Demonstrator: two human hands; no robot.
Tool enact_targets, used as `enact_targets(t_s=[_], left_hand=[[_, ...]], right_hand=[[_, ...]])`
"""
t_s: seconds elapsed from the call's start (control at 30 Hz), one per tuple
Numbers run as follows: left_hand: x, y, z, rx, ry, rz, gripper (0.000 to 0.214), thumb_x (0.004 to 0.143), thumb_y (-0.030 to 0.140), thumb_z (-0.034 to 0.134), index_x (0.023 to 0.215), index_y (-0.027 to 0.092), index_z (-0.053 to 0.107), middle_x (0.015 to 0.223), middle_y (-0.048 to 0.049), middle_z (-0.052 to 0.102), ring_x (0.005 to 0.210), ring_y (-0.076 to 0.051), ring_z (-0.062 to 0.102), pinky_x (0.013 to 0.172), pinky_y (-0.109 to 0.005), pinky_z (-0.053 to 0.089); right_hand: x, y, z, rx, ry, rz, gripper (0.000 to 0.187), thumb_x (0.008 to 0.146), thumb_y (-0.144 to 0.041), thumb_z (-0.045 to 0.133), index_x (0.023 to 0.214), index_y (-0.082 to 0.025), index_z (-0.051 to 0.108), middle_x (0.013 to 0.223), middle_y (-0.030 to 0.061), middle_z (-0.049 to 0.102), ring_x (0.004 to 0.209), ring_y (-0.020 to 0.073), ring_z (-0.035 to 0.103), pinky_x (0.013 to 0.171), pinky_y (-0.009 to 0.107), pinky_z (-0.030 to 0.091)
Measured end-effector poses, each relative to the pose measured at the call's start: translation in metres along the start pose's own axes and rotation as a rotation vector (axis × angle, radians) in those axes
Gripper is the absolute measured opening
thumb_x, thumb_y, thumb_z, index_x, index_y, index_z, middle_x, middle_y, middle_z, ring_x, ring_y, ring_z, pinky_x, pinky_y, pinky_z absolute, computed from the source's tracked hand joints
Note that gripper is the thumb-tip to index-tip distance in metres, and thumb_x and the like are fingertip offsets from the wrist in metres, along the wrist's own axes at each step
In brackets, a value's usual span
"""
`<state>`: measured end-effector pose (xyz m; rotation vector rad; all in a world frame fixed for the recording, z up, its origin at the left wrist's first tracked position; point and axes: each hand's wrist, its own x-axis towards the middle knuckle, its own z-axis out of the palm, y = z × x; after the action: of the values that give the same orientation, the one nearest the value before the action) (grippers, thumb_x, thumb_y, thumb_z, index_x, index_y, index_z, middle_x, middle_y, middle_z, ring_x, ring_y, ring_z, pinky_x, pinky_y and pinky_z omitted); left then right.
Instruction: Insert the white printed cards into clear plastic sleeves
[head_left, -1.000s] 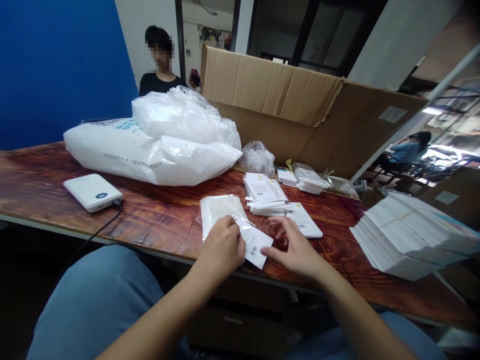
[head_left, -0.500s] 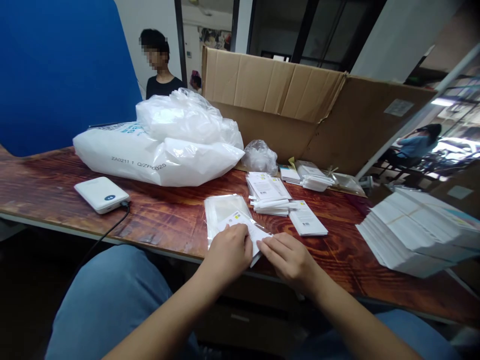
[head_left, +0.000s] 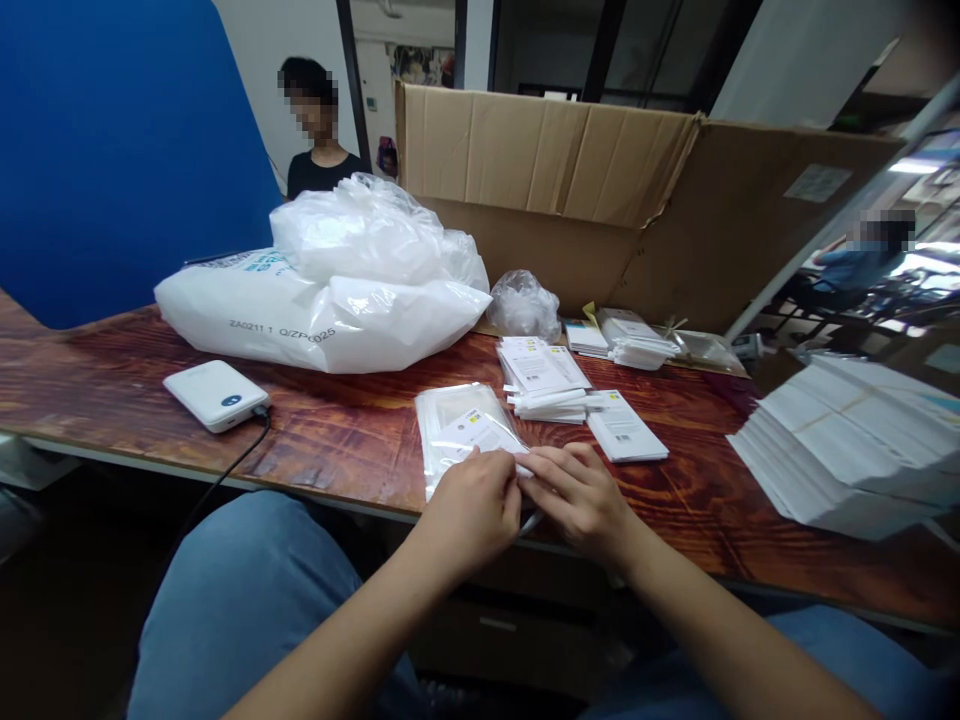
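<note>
Item: clear sleeve (head_left: 459, 432) with a white card inside, lying flat on the surface (head_left: 337, 440) at its near edge. Position: directly ahead of both hands, its near end under their fingertips, the rest reaching away from them. Long axis: runs from the hands toward the far side of the surface, leaning slightly left; the card's end with the small yellow mark points away from the hands. Left hand (head_left: 472, 505): fingers curled in, clenched on the sleeve's near end. Right hand (head_left: 581, 495): just beside the left and touching it, fingers stretched leftward to the same near end; whether they pinch the sleeve cannot be told, since the contact is hidden. Beyond the right hand: a small stack of white cards (head_left: 544, 372), and just right of that a single card (head_left: 626, 428) lying flat. Well to the right of the right hand: a tall fanned stack of white sheets (head_left: 847, 450). Well to the left of the left hand: a white power bank (head_left: 216, 393) with a black cable (head_left: 225, 470) running off the near edge. Far beyond both hands: large white plastic bags (head_left: 337, 290), a small crumpled clear bag (head_left: 526, 305), an open cardboard box (head_left: 600, 190). Behind the bags: another person (head_left: 321, 165), standing.
</note>
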<state>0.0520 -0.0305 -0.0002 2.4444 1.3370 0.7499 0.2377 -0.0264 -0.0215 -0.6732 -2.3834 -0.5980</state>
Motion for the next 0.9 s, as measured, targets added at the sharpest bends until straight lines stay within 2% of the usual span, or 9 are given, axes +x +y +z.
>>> enact_targets(t_s=[0.13,0.2,0.27,0.33,0.43,0.53,0.6,0.73,0.9], left_hand=[[-0.006,0.009,-0.010,-0.160,0.304,0.247,0.016,0.082,0.014,0.047,0.097,0.018,0.053,0.102,-0.0055,0.064,0.100,-0.017,0.059,0.108,-0.041,0.031],[-0.007,0.011,-0.018,-0.212,0.481,0.328,0.034,0.078,0.015,0.054,0.111,0.017,0.048,0.122,-0.0093,0.056,0.122,-0.022,0.047,0.111,-0.044,0.027],[-0.005,0.007,-0.025,-0.174,0.533,0.311,0.042,0.076,0.016,0.056,0.117,0.016,0.046,0.127,-0.0105,0.052,0.126,-0.024,0.041,0.111,-0.047,0.024],[-0.001,-0.003,-0.030,-0.077,0.411,0.269,0.028,0.079,0.016,0.053,0.107,0.018,0.053,0.111,-0.0071,0.060,0.112,-0.021,0.052,0.110,-0.046,0.026],[0.006,-0.020,-0.032,0.055,0.114,0.240,0.013,0.082,0.017,0.048,0.084,0.019,0.060,0.082,-0.0021,0.065,0.085,-0.016,0.059,0.097,-0.038,0.039],[0.009,-0.030,-0.034,0.137,0.016,0.192,0.016,0.080,0.020,0.049,0.087,0.018,0.063,0.086,-0.0043,0.066,0.089,-0.019,0.058,0.086,-0.037,0.042],[0.009,-0.031,-0.036,0.182,-0.028,0.176,0.018,0.078,0.021,0.050,0.088,0.018,0.065,0.087,-0.0050,0.066,0.090,-0.021,0.058,0.086,-0.038,0.040],[0.008,-0.030,-0.041,0.233,-0.105,0.172,0.017,0.077,0.022,0.050,0.081,0.020,0.067,0.081,-0.0032,0.064,0.083,-0.018,0.057,0.087,-0.037,0.037],[0.010,-0.028,-0.042,0.220,-0.148,0.100,0.018,0.074,0.024,0.053,0.080,0.022,0.069,0.081,-0.0038,0.063,0.081,-0.018,0.056,0.078,-0.030,0.040]], right_hand=[[0.006,0.007,-0.020,-0.036,0.092,-0.054,0.024,0.088,-0.012,0.050,0.110,-0.010,0.059,0.115,0.0082,0.062,0.102,0.0187,0.055,0.082,0.035,0.038],[0.014,0.022,-0.032,-0.143,0.147,-0.006,0.025,0.086,-0.013,0.055,0.110,-0.014,0.060,0.116,0.0055,0.062,0.099,0.0173,0.057,0.082,0.034,0.036],[0.022,0.048,-0.037,-0.265,0.159,0.078,0.026,0.085,-0.012,0.057,0.109,-0.018,0.061,0.116,0.0025,0.062,0.096,0.0163,0.057,0.083,0.035,0.033],[0.029,0.078,-0.033,-0.347,0.139,0.136,0.023,0.086,-0.009,0.053,0.106,-0.018,0.063,0.112,0.0017,0.064,0.096,0.0164,0.057,0.084,0.035,0.031],[0.033,0.113,-0.014,-0.380,-0.017,0.137,0.021,0.088,-0.010,0.048,0.097,-0.017,0.066,0.104,0.0024,0.067,0.092,0.0175,0.056,0.079,0.035,0.030],[0.027,0.123,0.002,-0.308,-0.235,0.123,0.021,0.090,-0.018,0.048,0.087,-0.018,0.069,0.097,0.0027,0.068,0.089,0.0177,0.056,0.078,0.035,0.030],[0.017,0.118,0.001,-0.263,-0.281,0.192,0.023,0.091,-0.028,0.049,0.087,-0.019,0.070,0.104,0.0040,0.066,0.094,0.0191,0.054,0.081,0.036,0.030],[-0.018,0.107,-0.025,-0.253,-0.230,0.611,0.033,0.090,-0.042,0.046,0.099,-0.019,0.069,0.108,0.0087,0.062,0.100,0.0228,0.052,0.083,0.036,0.034],[-0.072,0.109,-0.046,-0.238,-0.452,1.152,0.074,0.071,-0.072,0.052,0.114,-0.013,0.064,0.105,0.0203,0.059,0.098,0.0348,0.053,0.083,0.043,0.040]])
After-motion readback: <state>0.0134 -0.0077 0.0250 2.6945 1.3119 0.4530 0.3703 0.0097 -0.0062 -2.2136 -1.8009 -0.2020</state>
